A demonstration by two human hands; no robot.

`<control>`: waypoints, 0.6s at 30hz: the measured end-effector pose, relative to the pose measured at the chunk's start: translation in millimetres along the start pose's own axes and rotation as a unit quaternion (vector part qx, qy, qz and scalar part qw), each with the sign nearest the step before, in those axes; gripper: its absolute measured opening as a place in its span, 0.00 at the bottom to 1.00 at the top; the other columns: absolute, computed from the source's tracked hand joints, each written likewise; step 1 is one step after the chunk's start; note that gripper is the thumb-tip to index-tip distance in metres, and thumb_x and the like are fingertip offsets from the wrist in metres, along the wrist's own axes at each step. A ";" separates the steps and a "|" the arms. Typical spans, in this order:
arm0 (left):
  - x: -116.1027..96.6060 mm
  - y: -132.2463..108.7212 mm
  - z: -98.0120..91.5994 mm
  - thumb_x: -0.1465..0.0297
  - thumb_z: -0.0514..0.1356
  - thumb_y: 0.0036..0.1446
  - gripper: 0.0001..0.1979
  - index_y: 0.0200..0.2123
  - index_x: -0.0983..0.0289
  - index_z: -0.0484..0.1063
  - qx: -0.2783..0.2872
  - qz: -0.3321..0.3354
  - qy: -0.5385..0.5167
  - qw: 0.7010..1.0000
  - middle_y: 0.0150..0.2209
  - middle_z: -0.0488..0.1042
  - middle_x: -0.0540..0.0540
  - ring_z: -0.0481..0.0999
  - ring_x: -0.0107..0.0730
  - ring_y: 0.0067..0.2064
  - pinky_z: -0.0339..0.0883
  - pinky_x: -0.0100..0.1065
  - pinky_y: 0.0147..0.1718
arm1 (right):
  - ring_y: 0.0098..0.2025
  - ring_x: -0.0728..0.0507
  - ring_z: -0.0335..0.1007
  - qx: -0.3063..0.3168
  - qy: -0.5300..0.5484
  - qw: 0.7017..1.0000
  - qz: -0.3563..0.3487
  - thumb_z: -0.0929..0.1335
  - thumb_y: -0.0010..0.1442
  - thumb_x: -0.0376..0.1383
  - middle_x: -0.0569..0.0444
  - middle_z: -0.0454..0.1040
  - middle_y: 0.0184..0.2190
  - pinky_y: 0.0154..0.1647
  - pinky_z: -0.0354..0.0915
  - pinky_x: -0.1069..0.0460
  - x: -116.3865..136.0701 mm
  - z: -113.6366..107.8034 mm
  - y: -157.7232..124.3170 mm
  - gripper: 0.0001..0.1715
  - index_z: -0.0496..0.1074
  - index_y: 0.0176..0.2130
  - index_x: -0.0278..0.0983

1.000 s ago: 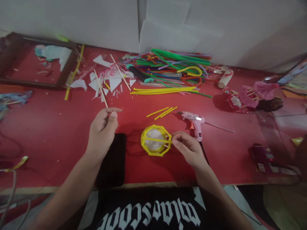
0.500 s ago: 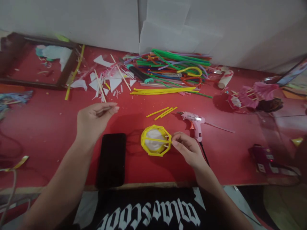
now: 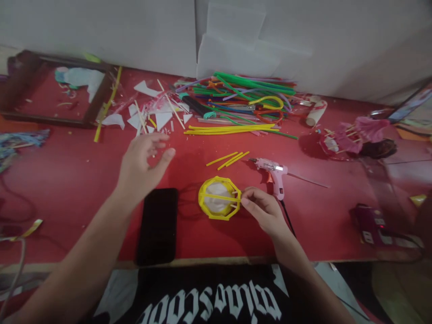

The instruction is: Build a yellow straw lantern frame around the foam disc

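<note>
My right hand (image 3: 265, 209) pinches the right end of a thin yellow pipe cleaner piece (image 3: 219, 197). That piece lies across the top of a small many-sided yellow basket (image 3: 220, 217) with white material inside. A few pale stick ends show at the basket's right side. My left hand (image 3: 143, 162) hovers over the table to the left, fingers apart, holding nothing. Between the basket and the back of the table lie short cut yellow pieces (image 3: 222, 159). A pink glue gun (image 3: 278, 175) rests on its side just beyond my right hand.
A black phone (image 3: 158, 225) lies left of the basket. Behind are long yellow pipe cleaners (image 3: 229, 130), a coloured bundle (image 3: 253, 85), a dark-handled cutter (image 3: 197, 106) and white scraps (image 3: 164, 120). A dark frame (image 3: 47, 119) stands left; a pink model ship (image 3: 354, 137) stands right.
My left hand has opened from a pinch, its fingers spreading, and has shifted slightly right. The right hand and the basket have stayed put.
</note>
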State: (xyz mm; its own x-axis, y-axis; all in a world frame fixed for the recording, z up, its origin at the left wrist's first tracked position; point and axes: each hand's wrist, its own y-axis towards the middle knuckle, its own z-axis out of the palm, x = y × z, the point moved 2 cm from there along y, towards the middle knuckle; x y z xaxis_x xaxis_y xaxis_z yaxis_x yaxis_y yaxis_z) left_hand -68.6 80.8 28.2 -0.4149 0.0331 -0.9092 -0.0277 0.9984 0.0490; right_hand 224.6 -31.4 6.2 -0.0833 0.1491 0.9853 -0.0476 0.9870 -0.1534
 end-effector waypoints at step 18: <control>-8.9 -96.2 50.4 0.54 0.73 0.53 0.33 0.54 0.59 0.63 0.116 0.044 -0.005 0.992 0.54 0.71 0.63 0.79 0.46 0.51 0.79 0.48 0.48 | 0.29 0.47 0.64 -0.005 0.009 0.999 0.033 0.73 0.60 0.45 0.56 0.69 0.26 0.30 0.63 0.53 -4.0 8.7 -2.6 0.17 0.69 0.25 0.40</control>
State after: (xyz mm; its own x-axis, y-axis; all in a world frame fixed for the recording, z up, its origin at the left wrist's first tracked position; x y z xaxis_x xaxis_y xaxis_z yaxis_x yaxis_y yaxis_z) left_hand -16.3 -13.2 10.7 -0.3982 0.1206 -0.9093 0.2188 0.9752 0.0335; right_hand 216.4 -35.1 2.0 -0.0674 0.2158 0.9741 -0.0322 0.9754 -0.2183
